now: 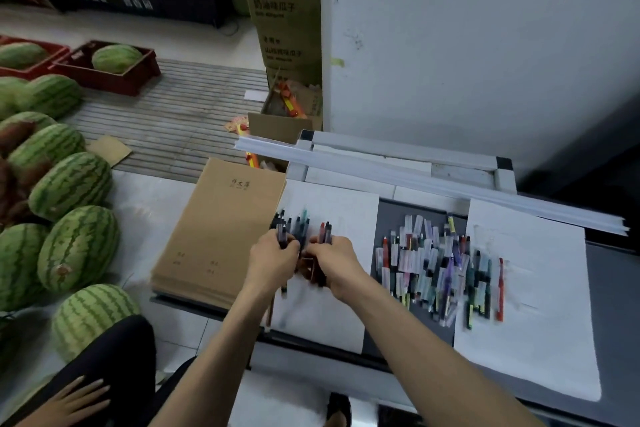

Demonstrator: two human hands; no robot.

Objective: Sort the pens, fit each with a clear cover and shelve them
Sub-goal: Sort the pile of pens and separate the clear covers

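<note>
My left hand (272,258) grips a bundle of dark pens (289,227) over a white sheet (346,215) on the low grey shelf (412,218). Close beside it, my right hand (330,258) holds a smaller bunch of red and dark pens (325,231). The two hands nearly touch. A few more pens lie blurred under my wrists. To the right, a loose heap of pens and clear covers (436,270) is spread on the shelf. A red pen (499,288) lies at the heap's right edge, on a second white sheet (540,288).
A stack of brown notebooks (221,229) lies left of the sheets. Long white strips (415,180) run along the shelf's back. Several watermelons (69,218) cover the floor at left. Another person's hand (74,399) rests on a knee at the lower left. Cardboard boxes (287,10) stand behind.
</note>
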